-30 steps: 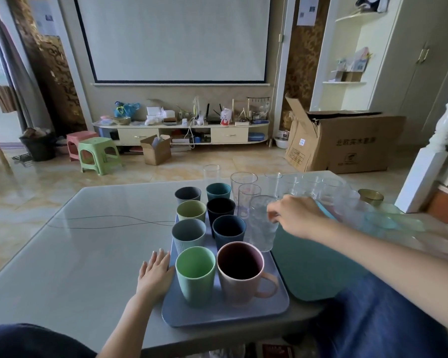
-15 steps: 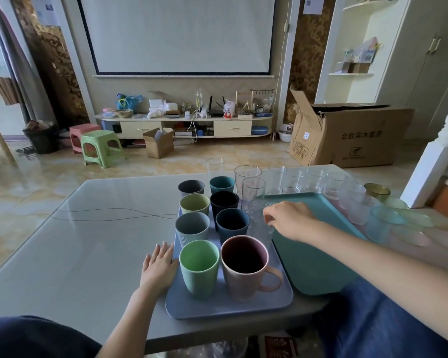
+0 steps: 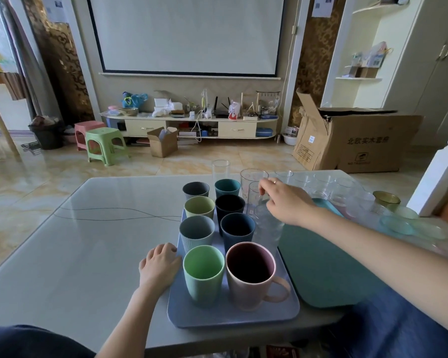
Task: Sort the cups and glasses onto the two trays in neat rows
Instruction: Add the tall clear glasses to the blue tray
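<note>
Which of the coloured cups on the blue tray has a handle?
The pink mug, nearest the camera beside the light green cup; the other cups are handleless tumblers.

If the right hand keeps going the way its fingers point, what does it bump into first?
Probably the clear glass with the faint pink print: the right hand points up and left, its fingertips already at that glass's rim. The taller clear glass stands just behind. Whether they touch is unclear.
</note>
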{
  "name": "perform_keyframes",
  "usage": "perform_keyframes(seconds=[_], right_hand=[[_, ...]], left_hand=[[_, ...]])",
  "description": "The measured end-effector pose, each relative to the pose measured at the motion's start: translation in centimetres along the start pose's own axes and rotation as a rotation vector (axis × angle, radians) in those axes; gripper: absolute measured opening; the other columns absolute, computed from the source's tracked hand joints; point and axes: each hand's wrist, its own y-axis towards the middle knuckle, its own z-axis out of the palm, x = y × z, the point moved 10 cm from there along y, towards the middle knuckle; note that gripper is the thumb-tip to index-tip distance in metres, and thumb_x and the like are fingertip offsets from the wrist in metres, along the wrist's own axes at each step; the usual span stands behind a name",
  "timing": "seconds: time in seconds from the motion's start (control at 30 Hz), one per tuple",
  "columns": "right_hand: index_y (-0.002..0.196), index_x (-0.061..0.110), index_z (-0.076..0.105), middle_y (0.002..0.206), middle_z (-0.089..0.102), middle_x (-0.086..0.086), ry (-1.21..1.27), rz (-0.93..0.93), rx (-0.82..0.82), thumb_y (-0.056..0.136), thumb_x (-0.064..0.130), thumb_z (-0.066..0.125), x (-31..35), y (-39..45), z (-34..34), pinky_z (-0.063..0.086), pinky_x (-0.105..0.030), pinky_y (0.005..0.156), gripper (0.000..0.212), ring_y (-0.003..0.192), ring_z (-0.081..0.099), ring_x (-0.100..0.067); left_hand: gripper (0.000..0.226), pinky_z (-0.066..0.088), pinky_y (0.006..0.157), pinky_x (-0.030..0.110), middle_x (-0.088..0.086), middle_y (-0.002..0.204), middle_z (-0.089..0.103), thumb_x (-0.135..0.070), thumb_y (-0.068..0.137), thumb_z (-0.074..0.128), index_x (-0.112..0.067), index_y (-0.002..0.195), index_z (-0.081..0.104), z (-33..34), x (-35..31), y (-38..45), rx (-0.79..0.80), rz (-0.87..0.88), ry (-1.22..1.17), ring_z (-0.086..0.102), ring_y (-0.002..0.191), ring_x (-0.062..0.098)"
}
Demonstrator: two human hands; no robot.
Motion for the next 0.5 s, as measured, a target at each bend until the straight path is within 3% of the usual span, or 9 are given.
perform_keyframes(seconds=[0.1, 0.17, 0.3, 0.4, 0.5], right_hand=[[0.103, 0.015, 0.043, 0.098, 0.044, 0.004, -0.009, -0.066, -0.092, 0.091, 0.008, 0.039, 1.3, 3.6, -1.5, 0.033, -0.024, 0.048, 0.015, 0.061, 0.042, -0.011], [0.104, 0.016, 0.045, 0.096, 0.045, 0.004, -0.043, -0.077, -0.080, 0.091, 0.010, 0.040, 1.7, 6.7, -1.5, 0.038, -0.026, 0.056, 0.015, 0.072, 0.046, -0.014], [0.115, 0.017, 0.047, 0.110, 0.055, -0.004, -0.150, -0.069, -0.006, 0.093, 0.018, 0.041, 2.0, 12.7, -0.5, 0.043, -0.032, 0.068, 0.023, 0.089, 0.053, -0.021], [0.125, 0.019, 0.047, 0.128, 0.054, -0.004, -0.183, -0.044, 0.043, 0.094, 0.029, 0.046, 1.8, 17.6, 2.0, 0.046, -0.035, 0.081, 0.033, 0.107, 0.055, -0.024], [0.128, 0.018, 0.047, 0.129, 0.055, -0.005, -0.140, 0.010, 0.106, 0.094, 0.036, 0.050, 1.6, 21.3, 5.3, 0.046, -0.037, 0.086, 0.039, 0.109, 0.056, -0.025]], left_hand=[[0.045, 0.020, 0.110, 0.038, -0.009, 0.148, 0.035, -0.043, 0.092, 0.042, -0.033, 0.136, 0.039, 0.1, 0.6, 1.5, 0.000, -0.001, 0.012, 0.027, 0.136, 0.019], [0.054, 0.008, 0.116, 0.043, -0.012, 0.154, 0.025, -0.051, 0.091, 0.040, -0.039, 0.142, 0.030, 0.4, 1.5, 3.1, 0.014, -0.031, 0.030, 0.017, 0.143, 0.017], [0.058, -0.018, 0.111, 0.054, -0.012, 0.156, 0.021, -0.059, 0.090, 0.035, -0.039, 0.144, 0.027, 0.6, 1.3, 5.1, -0.029, -0.019, 0.056, 0.001, 0.147, 0.014], [0.063, -0.018, 0.112, 0.053, -0.009, 0.158, 0.015, -0.065, 0.088, 0.020, -0.038, 0.145, 0.025, 1.3, 0.9, 5.7, -0.037, 0.013, 0.085, -0.002, 0.147, 0.013], [0.081, -0.014, 0.116, 0.049, -0.010, 0.158, 0.012, -0.070, 0.072, 0.000, -0.040, 0.145, 0.023, 1.4, 0.8, 5.6, -0.049, 0.005, 0.085, -0.002, 0.147, 0.013]])
